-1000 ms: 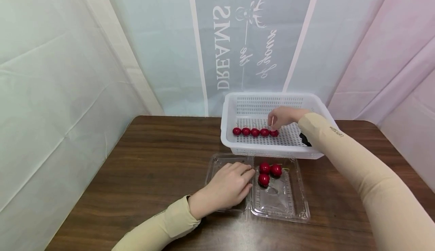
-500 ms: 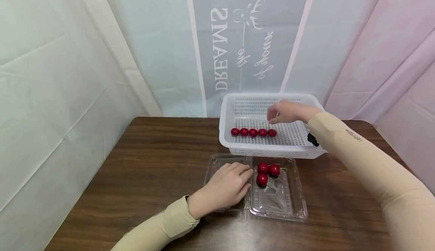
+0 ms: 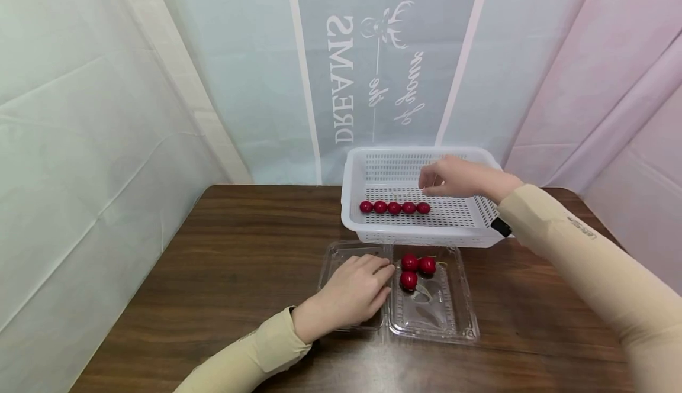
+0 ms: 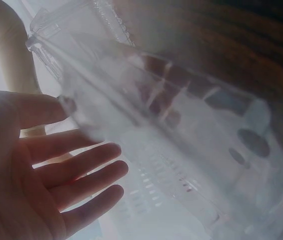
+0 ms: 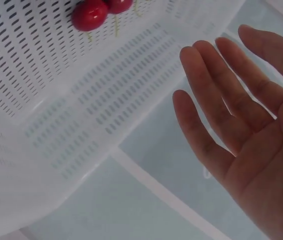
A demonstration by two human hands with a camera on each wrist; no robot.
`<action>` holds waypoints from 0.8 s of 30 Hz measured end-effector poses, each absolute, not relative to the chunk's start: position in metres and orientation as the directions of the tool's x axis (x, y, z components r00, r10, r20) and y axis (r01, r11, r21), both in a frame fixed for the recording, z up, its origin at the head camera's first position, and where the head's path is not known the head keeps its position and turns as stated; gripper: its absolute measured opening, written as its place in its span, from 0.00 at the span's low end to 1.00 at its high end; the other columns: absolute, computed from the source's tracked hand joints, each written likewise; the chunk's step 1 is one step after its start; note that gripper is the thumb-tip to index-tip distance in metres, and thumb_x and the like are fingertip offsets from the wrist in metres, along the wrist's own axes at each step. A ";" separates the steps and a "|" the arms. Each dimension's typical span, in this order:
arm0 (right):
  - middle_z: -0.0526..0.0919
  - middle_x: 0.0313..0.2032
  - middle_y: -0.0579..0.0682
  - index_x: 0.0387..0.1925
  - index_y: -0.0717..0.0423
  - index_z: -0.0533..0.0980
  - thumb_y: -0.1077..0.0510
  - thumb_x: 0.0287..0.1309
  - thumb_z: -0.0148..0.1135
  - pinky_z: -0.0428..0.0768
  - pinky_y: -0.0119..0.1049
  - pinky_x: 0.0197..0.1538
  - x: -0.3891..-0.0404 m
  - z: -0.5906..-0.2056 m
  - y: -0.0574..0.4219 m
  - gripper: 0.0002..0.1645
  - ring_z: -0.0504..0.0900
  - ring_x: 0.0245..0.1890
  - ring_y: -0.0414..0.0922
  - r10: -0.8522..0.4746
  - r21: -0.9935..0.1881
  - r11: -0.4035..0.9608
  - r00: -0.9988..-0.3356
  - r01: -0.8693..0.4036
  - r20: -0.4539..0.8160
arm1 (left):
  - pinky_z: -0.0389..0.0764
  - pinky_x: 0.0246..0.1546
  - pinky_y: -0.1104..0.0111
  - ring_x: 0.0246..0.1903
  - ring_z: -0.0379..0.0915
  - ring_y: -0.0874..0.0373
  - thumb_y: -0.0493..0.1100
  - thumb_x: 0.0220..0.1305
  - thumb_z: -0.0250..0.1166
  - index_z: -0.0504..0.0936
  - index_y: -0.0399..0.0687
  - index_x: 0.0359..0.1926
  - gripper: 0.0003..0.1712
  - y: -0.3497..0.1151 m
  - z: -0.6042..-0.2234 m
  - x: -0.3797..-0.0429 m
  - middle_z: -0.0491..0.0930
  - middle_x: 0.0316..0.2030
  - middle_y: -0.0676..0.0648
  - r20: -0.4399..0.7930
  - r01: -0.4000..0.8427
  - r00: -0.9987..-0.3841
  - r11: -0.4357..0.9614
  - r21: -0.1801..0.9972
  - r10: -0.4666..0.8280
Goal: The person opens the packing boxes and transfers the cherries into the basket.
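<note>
A row of several red cherries lies along the near side inside the white perforated basket. Above the basket floor, to the right of the row, my right hand hovers with relaxed fingers; the right wrist view shows its palm holding nothing. My left hand rests over the left half of an open clear plastic clamshell box, fingers extended near its middle fold. In the left wrist view those fingers are spread and hold nothing. Three cherries with stems sit in the box's right half.
The brown wooden table carries the box in front of the basket. A pale printed curtain hangs directly behind the basket, and white cloth encloses the left side.
My right hand has let go of the cherry at the row's right end and lifted away, up and to the right. The left hand stays on the box. The view has shifted slightly.
</note>
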State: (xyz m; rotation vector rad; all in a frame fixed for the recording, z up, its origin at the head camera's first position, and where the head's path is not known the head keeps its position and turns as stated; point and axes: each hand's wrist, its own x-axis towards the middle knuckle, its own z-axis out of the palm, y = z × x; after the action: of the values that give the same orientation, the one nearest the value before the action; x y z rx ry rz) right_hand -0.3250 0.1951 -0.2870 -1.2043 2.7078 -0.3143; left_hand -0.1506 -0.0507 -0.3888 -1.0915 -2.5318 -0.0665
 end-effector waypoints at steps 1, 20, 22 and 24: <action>0.84 0.32 0.46 0.36 0.51 0.80 0.58 0.58 0.61 0.80 0.40 0.43 -0.323 -0.287 0.196 0.04 0.81 0.33 0.38 -0.750 -0.255 0.647 -0.659 -0.718 -0.047 | 0.76 0.45 0.65 0.50 0.74 0.58 0.50 0.62 0.61 0.81 0.48 0.52 0.19 -0.050 -0.389 -0.151 0.80 0.50 0.51 0.361 0.709 -0.626 0.697 -0.105 0.691; 0.84 0.32 0.42 0.33 0.49 0.81 0.61 0.55 0.64 0.82 0.36 0.38 -0.287 -0.291 0.210 0.04 0.83 0.31 0.35 -0.789 -0.243 0.543 -0.587 -0.804 0.183 | 0.76 0.45 0.65 0.51 0.75 0.57 0.50 0.63 0.60 0.81 0.48 0.52 0.19 -0.049 -0.388 -0.151 0.80 0.50 0.50 0.342 0.713 -0.632 0.695 -0.098 0.696; 0.84 0.32 0.42 0.34 0.49 0.81 0.62 0.55 0.64 0.82 0.36 0.37 -0.284 -0.292 0.211 0.05 0.83 0.32 0.35 -0.787 -0.238 0.539 -0.583 -0.808 0.200 | 0.76 0.45 0.65 0.51 0.75 0.57 0.50 0.63 0.60 0.81 0.48 0.52 0.19 -0.049 -0.388 -0.151 0.80 0.50 0.50 0.340 0.712 -0.634 0.696 -0.096 0.695; 0.85 0.33 0.41 0.35 0.48 0.81 0.61 0.55 0.65 0.82 0.35 0.37 -0.280 -0.292 0.213 0.06 0.83 0.33 0.35 -0.781 -0.235 0.543 -0.588 -0.806 0.212 | 0.76 0.45 0.66 0.51 0.75 0.57 0.50 0.63 0.60 0.81 0.48 0.52 0.19 -0.049 -0.388 -0.151 0.80 0.50 0.50 0.339 0.711 -0.635 0.697 -0.095 0.694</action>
State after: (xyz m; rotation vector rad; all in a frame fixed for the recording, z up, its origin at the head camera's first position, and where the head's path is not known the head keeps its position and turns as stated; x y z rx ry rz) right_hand -0.2799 0.2128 -0.2923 -1.4585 2.8313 -0.4995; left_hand -0.1507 -0.0488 -0.3877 -1.1000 -2.5576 -0.0664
